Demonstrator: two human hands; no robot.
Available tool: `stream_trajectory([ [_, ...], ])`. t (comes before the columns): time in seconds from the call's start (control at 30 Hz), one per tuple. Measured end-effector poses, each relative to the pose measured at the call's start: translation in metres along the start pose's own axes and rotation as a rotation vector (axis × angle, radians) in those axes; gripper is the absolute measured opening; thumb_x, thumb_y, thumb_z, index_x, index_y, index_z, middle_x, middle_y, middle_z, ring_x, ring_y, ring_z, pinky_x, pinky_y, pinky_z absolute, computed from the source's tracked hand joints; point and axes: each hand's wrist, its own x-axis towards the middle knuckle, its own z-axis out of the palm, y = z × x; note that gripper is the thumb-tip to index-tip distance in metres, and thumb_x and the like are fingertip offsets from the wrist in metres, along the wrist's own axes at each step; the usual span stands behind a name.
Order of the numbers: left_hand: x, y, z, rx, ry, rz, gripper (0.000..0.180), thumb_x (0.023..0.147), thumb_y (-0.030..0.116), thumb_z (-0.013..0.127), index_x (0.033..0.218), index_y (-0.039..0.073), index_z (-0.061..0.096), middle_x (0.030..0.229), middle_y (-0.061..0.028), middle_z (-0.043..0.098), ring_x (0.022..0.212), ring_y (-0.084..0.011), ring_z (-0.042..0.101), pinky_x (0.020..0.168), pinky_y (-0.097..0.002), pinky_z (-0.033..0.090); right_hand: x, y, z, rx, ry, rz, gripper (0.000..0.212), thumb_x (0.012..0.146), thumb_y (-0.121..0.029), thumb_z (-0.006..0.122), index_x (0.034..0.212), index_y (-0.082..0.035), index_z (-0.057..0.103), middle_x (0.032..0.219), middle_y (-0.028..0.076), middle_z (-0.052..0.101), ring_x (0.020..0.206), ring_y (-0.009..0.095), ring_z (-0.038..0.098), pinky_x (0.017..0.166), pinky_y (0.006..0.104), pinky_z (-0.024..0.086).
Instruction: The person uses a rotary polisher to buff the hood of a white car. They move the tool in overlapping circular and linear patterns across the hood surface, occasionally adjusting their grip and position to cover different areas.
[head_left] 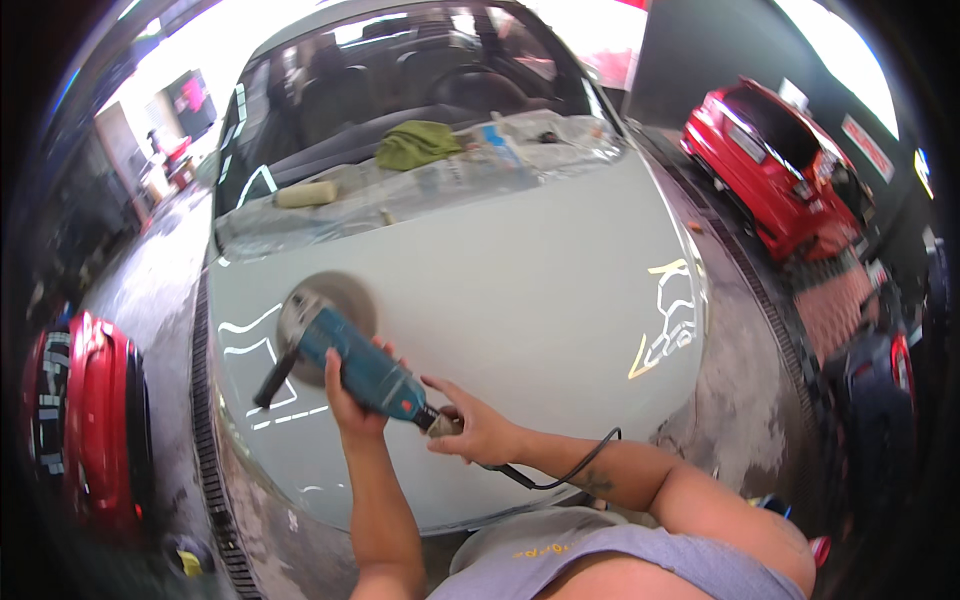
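A teal electric polisher (372,368) rests with its round pad (352,298) on the left part of a pale grey car hood (520,290). The pad looks blurred. My left hand (356,402) is wrapped round the machine's body, thumb on top. At the tail end, my right hand (484,424) pinches the power cord (570,478) where it leaves the machine; a small tan-grey piece shows between the fingers. The cord loops past my right forearm. A black side handle (274,382) sticks out from the polisher's head, with neither hand on it.
Clear plastic sheeting (350,215) covers the windshield base, bearing a green cloth (417,144) and a cream roll-shaped item (306,194). Red cars stand at the left (100,400) and far right (775,165). Floor grates (205,440) run beside the car.
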Motion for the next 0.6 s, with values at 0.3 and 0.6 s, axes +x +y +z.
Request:
stream_trajectory([
  [0.3, -0.049, -0.100, 0.023, 0.015, -0.188, -0.286, 0.076, 0.103, 0.062, 0.065, 0.146, 0.001, 0.054, 0.134, -0.0198, 0.067, 0.125, -0.0364, 0.066, 0.107, -0.0602, 0.056, -0.115, 0.069, -0.011, -0.289, 0.294, -0.123, 0.104, 0.095, -0.032, 0.081, 0.173, -0.009, 0.016, 0.108, 0.019, 0.069, 0.096, 0.028, 0.069, 0.091, 0.0418, 0.056],
  [0.6, -0.031, -0.266, 0.092, 0.237, -0.381, -0.662, 0.057, 0.102, 0.047, 0.074, 0.131, 0.000, 0.061, 0.115, -0.0159, 0.073, 0.106, -0.0309, 0.074, 0.096, -0.0490, 0.062, -0.222, 0.086, -0.029, 0.262, 0.773, 0.284, 0.082, 0.106, -0.079, 0.042, 0.133, -0.003, 0.055, 0.080, 0.006, 0.062, 0.058, 0.015, 0.062, 0.052, 0.0308, 0.049],
])
